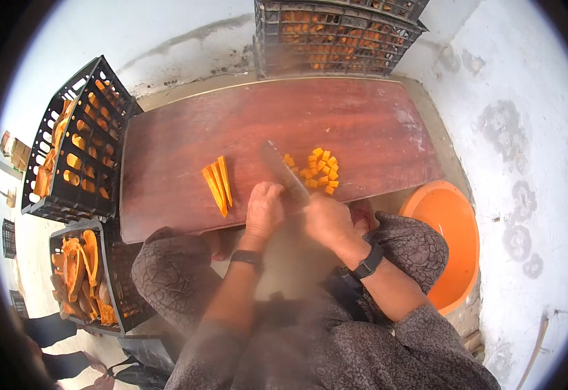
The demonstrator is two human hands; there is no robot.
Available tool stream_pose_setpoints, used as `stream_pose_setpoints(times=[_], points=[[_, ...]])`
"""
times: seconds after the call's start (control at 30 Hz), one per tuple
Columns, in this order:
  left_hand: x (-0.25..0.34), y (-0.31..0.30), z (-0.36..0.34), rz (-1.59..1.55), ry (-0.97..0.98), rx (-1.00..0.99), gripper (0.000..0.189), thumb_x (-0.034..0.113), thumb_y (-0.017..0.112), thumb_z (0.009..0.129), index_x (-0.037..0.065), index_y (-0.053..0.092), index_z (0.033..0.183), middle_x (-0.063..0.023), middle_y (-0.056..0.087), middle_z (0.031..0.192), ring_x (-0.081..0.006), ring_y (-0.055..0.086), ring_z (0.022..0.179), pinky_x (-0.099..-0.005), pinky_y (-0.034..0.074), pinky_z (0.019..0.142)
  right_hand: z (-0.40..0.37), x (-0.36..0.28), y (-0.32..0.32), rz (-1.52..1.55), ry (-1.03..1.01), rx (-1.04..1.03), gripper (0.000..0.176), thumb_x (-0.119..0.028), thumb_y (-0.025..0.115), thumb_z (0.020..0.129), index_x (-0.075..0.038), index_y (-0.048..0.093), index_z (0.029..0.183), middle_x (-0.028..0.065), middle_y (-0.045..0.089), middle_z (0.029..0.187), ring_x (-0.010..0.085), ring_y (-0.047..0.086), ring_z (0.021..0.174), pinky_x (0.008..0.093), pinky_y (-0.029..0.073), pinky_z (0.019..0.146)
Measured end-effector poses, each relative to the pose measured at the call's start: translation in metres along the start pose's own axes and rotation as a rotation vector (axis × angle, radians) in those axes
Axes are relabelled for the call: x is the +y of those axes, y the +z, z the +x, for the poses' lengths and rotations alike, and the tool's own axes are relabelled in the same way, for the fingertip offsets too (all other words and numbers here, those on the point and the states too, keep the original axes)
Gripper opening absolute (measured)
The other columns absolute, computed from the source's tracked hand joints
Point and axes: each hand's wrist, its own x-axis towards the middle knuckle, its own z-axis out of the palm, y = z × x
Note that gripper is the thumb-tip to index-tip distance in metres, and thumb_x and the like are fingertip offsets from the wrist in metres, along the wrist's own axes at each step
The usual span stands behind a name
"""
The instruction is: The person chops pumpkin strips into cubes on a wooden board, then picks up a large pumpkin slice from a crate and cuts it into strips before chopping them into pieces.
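My right hand (329,221) is wrapped round the handle of a knife (284,168), whose blade slants up and to the left over the board. Close to the blade's left side is my left hand (264,209), its fingers curled together; whatever they may hold is hidden. Orange pumpkin cubes (323,170) lie in a loose cluster just right of the blade. To the left of my left hand, several cut pumpkin strips (217,185) rest side by side. All of these are on a reddish-brown wooden board (173,143).
Black crates of pumpkin pieces stand at the left (89,146), lower left (111,260) and behind the board (336,42). An orange basin (456,240) sits by my right knee. At the lower left, another person's dark sleeve (53,330) shows. White walls enclose the back and right.
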Motion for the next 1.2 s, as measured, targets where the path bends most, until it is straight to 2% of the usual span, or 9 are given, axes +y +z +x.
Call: stream_pose_setpoints(times=[0.07,0.27,0.37,0.57,0.67,0.9,1.0,1.07,1.2], points=[[0.0,-0.003,-0.002,-0.001,0.053,0.008,0.025,-0.004,0.056,0.071,0.004,0.064,0.093,-0.0142,0.058,0.089,-0.0341,0.057,0.091,-0.0426,0.047,0.082,0.001,0.003,-0.001,0.063,0.069,0.011,0.018,-0.014,0.059,0.081,0.003,0.059,0.087,0.0247,0.064,0.079,0.0431,0.063,0.08,0.0486,0.05,0.071],[0.001,-0.01,-0.002,0.005,0.048,0.011,0.026,-0.005,0.055,0.072,0.004,0.063,0.096,-0.0145,0.058,0.089,-0.0346,0.057,0.091,-0.0425,0.047,0.082,-0.007,0.002,-0.02,0.079,0.091,0.006,0.025,-0.021,0.058,0.086,0.004,0.059,0.087,0.0275,0.062,0.076,0.046,0.061,0.079,0.052,0.048,0.071],[0.0,-0.005,-0.002,-0.001,-0.021,0.044,0.024,-0.005,0.055,0.074,0.005,0.061,0.095,-0.0148,0.058,0.089,-0.0348,0.057,0.09,-0.0425,0.047,0.081,-0.013,-0.005,-0.03,0.086,0.057,-0.009,0.026,-0.021,0.058,0.086,0.005,0.059,0.086,0.0284,0.062,0.075,0.0467,0.061,0.078,0.0524,0.048,0.072],[-0.003,-0.002,-0.003,0.013,-0.005,0.064,0.016,-0.004,0.058,0.077,0.004,0.055,0.091,-0.0142,0.057,0.086,-0.0348,0.057,0.086,-0.0424,0.047,0.076,-0.022,-0.01,-0.032,0.014,0.007,-0.071,0.024,-0.02,0.06,0.086,0.004,0.059,0.085,0.0283,0.062,0.074,0.0455,0.062,0.077,0.0517,0.048,0.07],[-0.006,0.0,-0.005,0.018,-0.043,0.027,0.02,-0.004,0.056,0.073,0.005,0.058,0.092,-0.0146,0.058,0.089,-0.0349,0.057,0.091,-0.0426,0.047,0.08,-0.024,-0.009,-0.034,0.01,-0.021,-0.081,0.023,-0.019,0.059,0.086,0.004,0.059,0.085,0.0276,0.062,0.074,0.045,0.062,0.077,0.0513,0.048,0.071],[-0.002,-0.002,-0.004,0.022,-0.045,-0.018,0.023,-0.003,0.057,0.071,0.005,0.059,0.092,-0.0146,0.058,0.09,-0.0352,0.056,0.093,-0.0432,0.047,0.081,-0.02,-0.007,-0.028,0.039,0.014,-0.118,0.021,-0.018,0.06,0.084,0.003,0.059,0.085,0.0264,0.062,0.076,0.0444,0.062,0.081,0.0506,0.048,0.073],[-0.001,-0.003,-0.003,0.044,-0.084,-0.016,0.024,-0.003,0.057,0.071,0.005,0.059,0.093,-0.0148,0.059,0.09,-0.0352,0.056,0.093,-0.0429,0.047,0.081,-0.014,-0.005,-0.015,0.033,-0.046,-0.112,0.021,-0.017,0.061,0.083,0.004,0.06,0.087,0.0266,0.063,0.08,0.0442,0.062,0.083,0.0506,0.048,0.074],[0.001,-0.004,-0.004,0.037,-0.064,-0.016,0.025,-0.002,0.058,0.07,0.005,0.06,0.094,-0.015,0.059,0.091,-0.0349,0.057,0.092,-0.0425,0.047,0.081,-0.009,-0.01,-0.013,0.056,0.088,-0.13,0.022,-0.017,0.06,0.083,0.004,0.061,0.089,0.0269,0.064,0.083,0.0439,0.062,0.086,0.0504,0.048,0.075],[-0.002,0.0,-0.002,0.043,-0.031,0.01,0.023,-0.002,0.058,0.07,0.005,0.061,0.092,-0.0147,0.059,0.09,-0.0344,0.057,0.09,-0.0423,0.047,0.08,0.001,0.003,-0.002,0.139,0.104,-0.075,0.024,-0.018,0.061,0.083,0.005,0.062,0.092,0.0274,0.064,0.085,0.0445,0.062,0.086,0.0506,0.048,0.075]])
